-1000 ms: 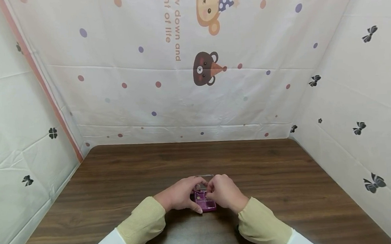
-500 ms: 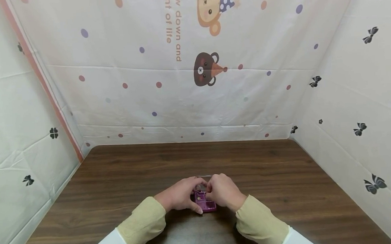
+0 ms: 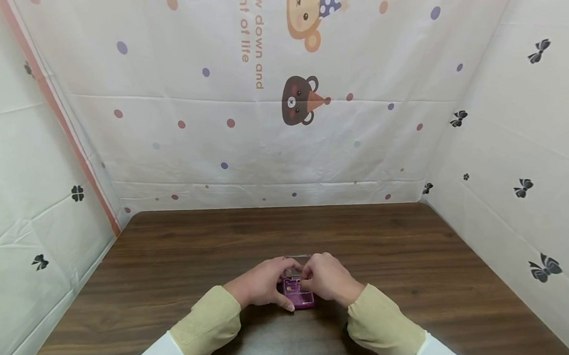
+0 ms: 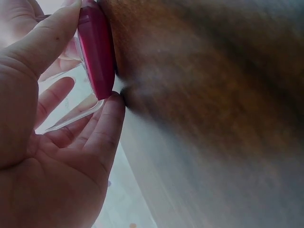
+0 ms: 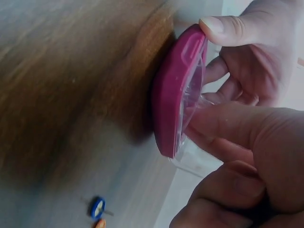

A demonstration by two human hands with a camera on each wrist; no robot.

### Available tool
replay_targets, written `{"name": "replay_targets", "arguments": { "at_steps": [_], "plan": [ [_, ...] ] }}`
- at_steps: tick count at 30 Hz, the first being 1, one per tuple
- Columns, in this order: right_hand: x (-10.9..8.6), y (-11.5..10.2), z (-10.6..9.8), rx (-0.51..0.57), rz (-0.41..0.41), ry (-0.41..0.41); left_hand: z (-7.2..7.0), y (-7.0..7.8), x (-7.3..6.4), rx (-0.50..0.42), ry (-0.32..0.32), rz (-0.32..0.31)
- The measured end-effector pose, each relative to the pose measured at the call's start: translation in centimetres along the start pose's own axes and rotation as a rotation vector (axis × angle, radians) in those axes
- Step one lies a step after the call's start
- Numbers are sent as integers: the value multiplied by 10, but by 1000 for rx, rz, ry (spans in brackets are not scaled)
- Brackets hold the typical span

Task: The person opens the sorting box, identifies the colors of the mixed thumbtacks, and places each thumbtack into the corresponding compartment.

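Observation:
A small magenta compartment case (image 3: 299, 301), resembling a pill box, lies on the table with its clear lid (image 4: 78, 118) raised on the far side. My left hand (image 3: 264, 282) holds the case, thumb on its near edge and fingers round the far side and lid. From the right, my right hand (image 3: 328, 278) reaches into the case, thumb and index finger brought together over a compartment. Whether a thing is between those fingertips is hidden. A small pale-gold piece (image 3: 288, 288) sits in the left far compartment.
The brown wood-grain table (image 3: 195, 242) extends around the hands, with printed white cloth (image 3: 243, 142) behind and at both sides. In the right wrist view, a small round blue piece with a thin metal pin (image 5: 97, 207) lies beside an orange one (image 5: 99, 223).
My right hand dipped slightly left over the case half a second ago, covering more compartments, and has since drawn back a little to the right. The left hand and case stayed in place.

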State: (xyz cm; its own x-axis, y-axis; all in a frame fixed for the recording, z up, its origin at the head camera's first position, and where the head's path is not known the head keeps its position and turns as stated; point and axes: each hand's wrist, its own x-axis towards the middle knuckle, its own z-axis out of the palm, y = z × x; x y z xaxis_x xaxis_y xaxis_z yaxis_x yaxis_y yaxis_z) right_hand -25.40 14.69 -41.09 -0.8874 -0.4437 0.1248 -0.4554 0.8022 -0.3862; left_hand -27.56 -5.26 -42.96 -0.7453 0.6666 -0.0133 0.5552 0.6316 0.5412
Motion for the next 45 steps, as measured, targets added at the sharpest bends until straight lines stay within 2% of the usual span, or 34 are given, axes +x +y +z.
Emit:
{"name": "replay_targets", "arguments": {
  "at_steps": [5, 10, 15, 26, 33, 45],
  "plan": [
    [-4, 6, -9, 16, -19, 16, -1, 0, -1, -23, 1, 6],
    [-11, 17, -20, 29, -5, -29, -1, 0, -2, -51, 3, 15],
    [-20, 33, -27, 1, -16, -81, 0, 1, -3, -37, 5, 2],
    [-37, 55, -32, -42, -82, -111, 2, 1, -2, -17, 7, 0],
    [-39, 62, -30, -50, -99, -84, 0, 3, -2, -12, -1, -11],
    [-38, 60, -27, -61, -92, -79, 0, 3, -2, -12, 7, -14]
  ]
}}
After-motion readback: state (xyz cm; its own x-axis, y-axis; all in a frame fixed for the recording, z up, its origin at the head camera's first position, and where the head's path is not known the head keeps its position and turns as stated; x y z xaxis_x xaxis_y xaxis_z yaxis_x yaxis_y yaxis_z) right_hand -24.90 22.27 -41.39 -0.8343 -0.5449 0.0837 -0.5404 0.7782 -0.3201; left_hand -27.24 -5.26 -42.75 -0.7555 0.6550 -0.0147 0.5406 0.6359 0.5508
